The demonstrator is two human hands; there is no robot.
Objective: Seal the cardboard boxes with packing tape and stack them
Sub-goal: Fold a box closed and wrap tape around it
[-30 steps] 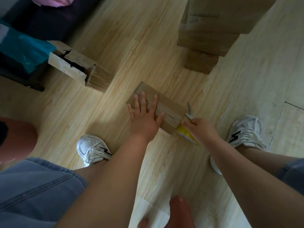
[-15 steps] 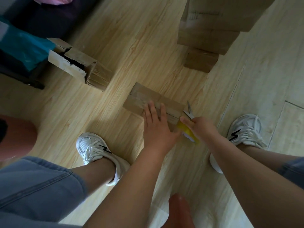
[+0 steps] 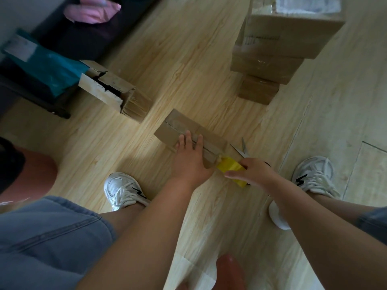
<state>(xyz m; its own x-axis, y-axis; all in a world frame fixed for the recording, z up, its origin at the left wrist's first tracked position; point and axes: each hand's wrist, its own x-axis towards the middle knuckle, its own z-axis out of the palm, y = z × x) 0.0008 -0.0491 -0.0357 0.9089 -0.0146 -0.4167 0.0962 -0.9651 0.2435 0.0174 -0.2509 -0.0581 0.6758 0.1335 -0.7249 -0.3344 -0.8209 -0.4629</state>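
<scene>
A small flat cardboard box (image 3: 184, 127) lies on the wood floor between my feet. My left hand (image 3: 191, 158) presses flat on its near end, fingers spread over the taped seam. My right hand (image 3: 251, 171) grips a yellow roll of packing tape (image 3: 229, 166) at the box's right end, and a pair of scissors (image 3: 244, 150) sticks out above that hand with its blades apart. A stack of three cardboard boxes (image 3: 278, 49) stands at the upper right.
Another cardboard box (image 3: 117, 91) with a torn open top sits to the left, beside a teal bag (image 3: 44, 68) and dark furniture (image 3: 69, 38). My white sneakers (image 3: 123, 190) flank the work spot. Open floor lies between the box and the stack.
My left hand has slid along the box from its middle to the near right end. My right hand has drawn the tape roll a little away from the box end.
</scene>
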